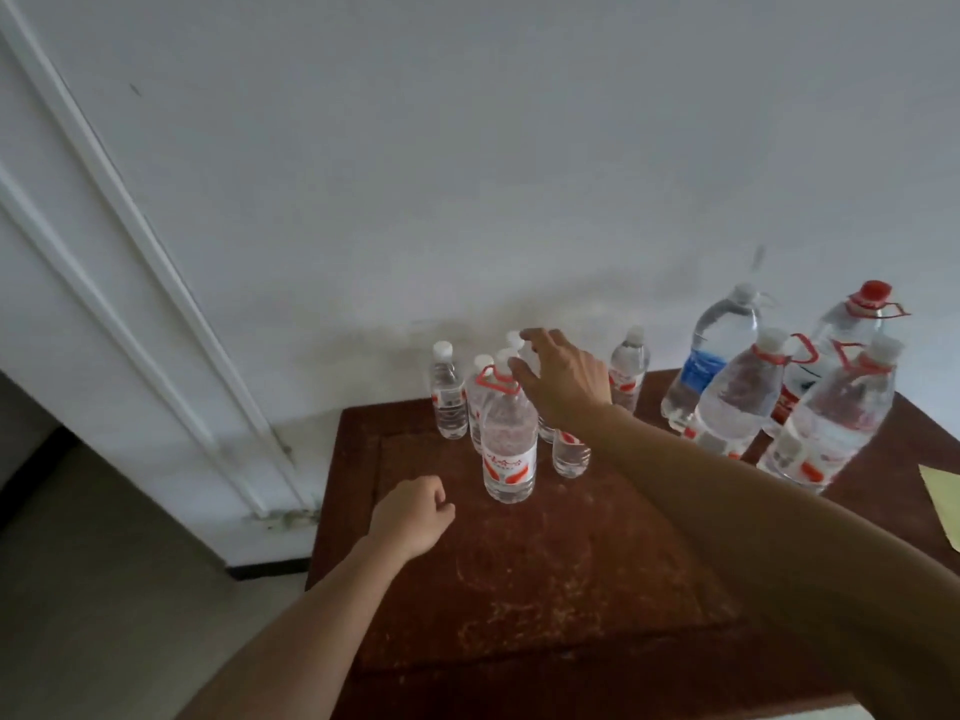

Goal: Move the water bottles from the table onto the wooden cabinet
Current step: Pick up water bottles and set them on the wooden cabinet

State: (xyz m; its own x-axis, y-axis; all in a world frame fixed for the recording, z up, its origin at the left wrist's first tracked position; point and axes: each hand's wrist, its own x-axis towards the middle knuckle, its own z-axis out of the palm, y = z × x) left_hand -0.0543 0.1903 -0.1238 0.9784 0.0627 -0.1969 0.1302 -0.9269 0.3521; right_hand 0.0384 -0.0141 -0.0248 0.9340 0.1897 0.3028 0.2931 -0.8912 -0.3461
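Observation:
A dark red wooden top (545, 563) carries many clear water bottles. A large bottle with a red handle (508, 439) stands near the middle-left, with small bottles (448, 397) behind it and one small bottle (571, 452) to its right. My right hand (563, 379) hovers over this cluster, fingers spread just above the large bottle's white cap, holding nothing. My left hand (413, 517) hangs loosely curled over the wood, left of the large bottle, and holds nothing. Several large bottles (740, 397) stand at the right.
A white wall rises right behind the bottles. White conduit strips (156, 283) run diagonally down the wall at left. The floor (104, 589) lies to the left of the wooden top. A yellowish sheet (943, 504) sits at the right edge.

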